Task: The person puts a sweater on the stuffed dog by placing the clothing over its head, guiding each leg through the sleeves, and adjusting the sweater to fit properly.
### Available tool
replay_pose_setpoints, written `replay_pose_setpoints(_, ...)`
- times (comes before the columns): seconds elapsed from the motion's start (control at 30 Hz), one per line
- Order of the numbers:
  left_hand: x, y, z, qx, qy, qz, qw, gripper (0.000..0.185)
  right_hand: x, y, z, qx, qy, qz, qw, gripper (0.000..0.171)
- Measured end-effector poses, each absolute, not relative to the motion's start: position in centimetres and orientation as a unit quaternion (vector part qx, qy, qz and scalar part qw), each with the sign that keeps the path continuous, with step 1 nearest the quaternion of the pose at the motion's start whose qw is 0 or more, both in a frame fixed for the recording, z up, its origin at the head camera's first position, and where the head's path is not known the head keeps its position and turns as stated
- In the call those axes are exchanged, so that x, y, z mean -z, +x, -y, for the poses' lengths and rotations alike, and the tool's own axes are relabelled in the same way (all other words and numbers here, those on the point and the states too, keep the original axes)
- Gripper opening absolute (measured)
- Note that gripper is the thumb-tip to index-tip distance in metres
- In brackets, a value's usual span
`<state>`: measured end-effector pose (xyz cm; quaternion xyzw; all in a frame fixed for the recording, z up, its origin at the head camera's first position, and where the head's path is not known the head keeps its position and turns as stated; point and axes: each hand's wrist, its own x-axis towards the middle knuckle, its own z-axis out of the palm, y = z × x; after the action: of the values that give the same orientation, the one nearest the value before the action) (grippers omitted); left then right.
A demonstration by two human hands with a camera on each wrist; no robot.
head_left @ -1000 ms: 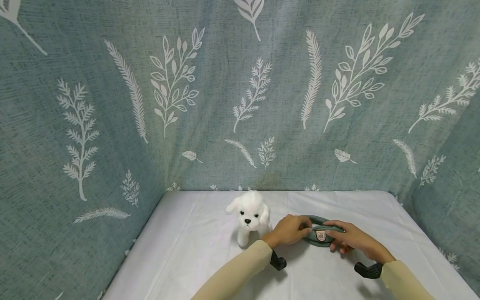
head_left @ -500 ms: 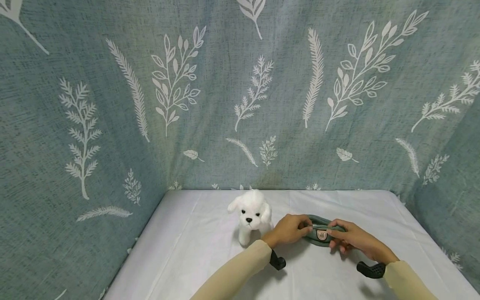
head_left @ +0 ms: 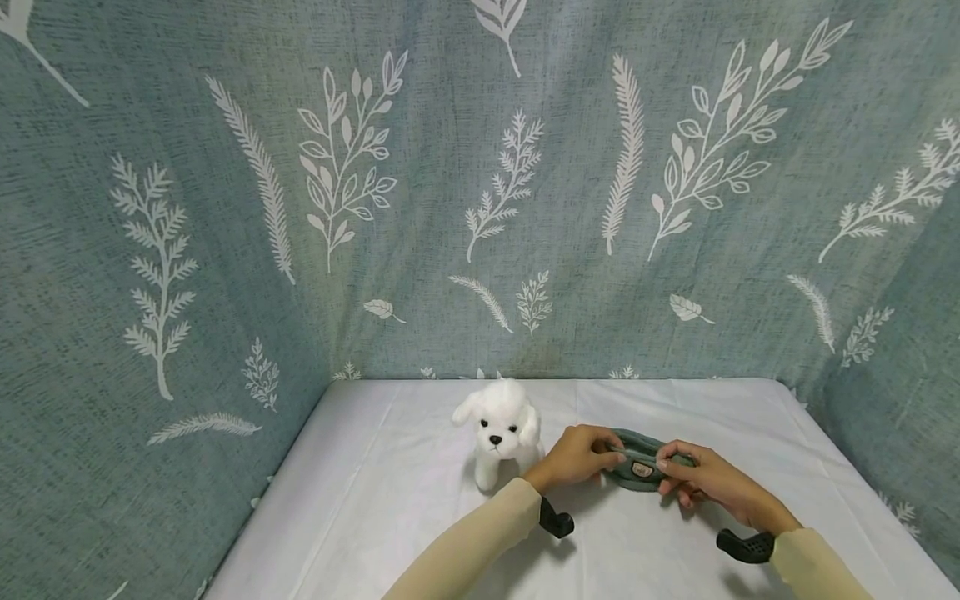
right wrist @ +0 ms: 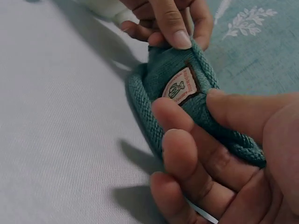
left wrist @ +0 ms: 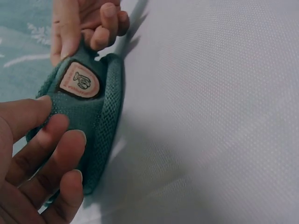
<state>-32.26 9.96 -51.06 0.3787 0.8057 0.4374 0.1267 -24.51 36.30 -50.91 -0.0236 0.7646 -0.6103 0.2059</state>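
A small green knitted piece (head_left: 626,481) with rolled edges and a pale shield-shaped patch (left wrist: 80,80) is held low over the white cloth, right of the plush dog. My left hand (head_left: 577,455) pinches its left end between thumb and forefinger. At the other end my right hand (head_left: 716,479) pinches the upper rolled edge, its remaining fingers loosely bent below. In the right wrist view the patch (right wrist: 181,86) lies between both hands, partly folded. The white plush dog (head_left: 504,421) stands upright beside my left wrist, facing me; neither hand holds it.
A white cloth (head_left: 360,500) covers the table. Blue-green curtains (head_left: 450,200) printed with white leaves rise along its back and sides. A black wrist mount (head_left: 557,520) sits under my left wrist, another black mount (head_left: 745,546) under my right.
Both hands stay nearly in place. Their pinching fingers have drawn the knitted piece's upper edge forward and down, so its opening looks narrower and the patch is partly covered in the head view.
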Motion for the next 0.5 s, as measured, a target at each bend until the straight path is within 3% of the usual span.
replay_pose_setpoints(0.13,50.86,-32.32,-10.02,-0.438,0.378,-0.805,0.126,0.019,50.86,-24.56,-36.19,0.602,-0.036,-0.767,0.219,0.059)
replay_pose_setpoints(0.33,50.81,-32.21,-9.98,-0.439,0.374,-0.808,0.125,0.017,50.65,-24.47,-35.94,0.599,-0.05,-0.769,0.219,0.046)
replay_pose_setpoints(0.5,50.82,-32.2,-9.97,-0.452,0.367,-0.803,0.124,0.015,50.4,-24.3,-35.81,0.602,-0.035,-0.776,0.187,0.048)
